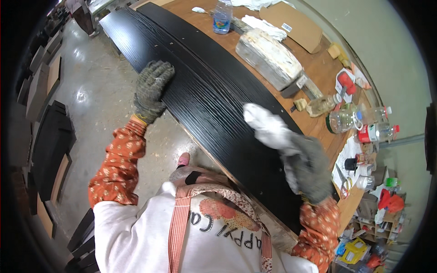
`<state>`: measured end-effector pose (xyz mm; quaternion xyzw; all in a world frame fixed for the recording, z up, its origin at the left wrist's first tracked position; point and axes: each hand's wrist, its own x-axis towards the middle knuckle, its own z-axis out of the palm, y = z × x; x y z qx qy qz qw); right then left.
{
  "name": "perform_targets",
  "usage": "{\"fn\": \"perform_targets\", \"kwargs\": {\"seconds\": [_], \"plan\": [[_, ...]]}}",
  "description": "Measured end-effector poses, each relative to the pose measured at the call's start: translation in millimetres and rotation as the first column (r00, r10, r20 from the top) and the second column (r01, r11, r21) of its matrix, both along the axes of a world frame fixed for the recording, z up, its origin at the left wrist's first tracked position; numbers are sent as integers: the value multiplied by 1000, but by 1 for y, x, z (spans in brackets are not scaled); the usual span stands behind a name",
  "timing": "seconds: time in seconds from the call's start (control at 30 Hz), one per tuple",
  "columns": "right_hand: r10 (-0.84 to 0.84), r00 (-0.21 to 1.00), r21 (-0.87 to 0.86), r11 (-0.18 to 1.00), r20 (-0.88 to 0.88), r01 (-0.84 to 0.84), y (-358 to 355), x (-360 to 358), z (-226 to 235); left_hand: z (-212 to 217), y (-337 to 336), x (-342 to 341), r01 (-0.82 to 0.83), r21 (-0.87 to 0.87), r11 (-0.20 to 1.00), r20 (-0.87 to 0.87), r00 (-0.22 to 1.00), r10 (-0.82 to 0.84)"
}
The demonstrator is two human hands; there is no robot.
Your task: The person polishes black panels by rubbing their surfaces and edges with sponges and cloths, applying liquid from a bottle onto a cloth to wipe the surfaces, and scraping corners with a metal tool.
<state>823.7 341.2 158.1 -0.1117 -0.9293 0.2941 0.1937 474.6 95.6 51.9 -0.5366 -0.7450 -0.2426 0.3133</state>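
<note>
Head view: a grey-gloved right hand (306,167) grasps a crumpled white cloth (267,127) over a long black wood-grained panel (189,98) running far left to near right along the brown wooden counter (202,22); the grey-gloved left hand (153,88), uncurled, rests nearer its far left end.

Bright enough, glare on black panel (200,109)

Panel's far-left end is washed out; floor (100,100) over here shows hot spots. Right hand (309,168) and white cloth (268,128) motion-smeared, left hand (154,86) crisper. Head view: straight edges bow, corners black, dim toward upper left.
</note>
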Motion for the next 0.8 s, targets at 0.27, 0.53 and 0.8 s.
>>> {"fn": "perform_targets", "kwargs": {"seconds": [0.27, 0.53, 0.8], "plan": [[219, 974, 254, 940, 63, -228, -25, -148, -45, -13, -4, 1, 73, 89, 993, 71, 994, -79], [259, 963, 382, 884, 76, -268, -52, -243, -38, -1, -5, 4, 81, 112, 990, 152, 984, -97], [267, 936, 440, 829, 231, -345, -34, -133, -17, -6, 1, 3, 86, 144, 986, 155, 982, -108]]}}
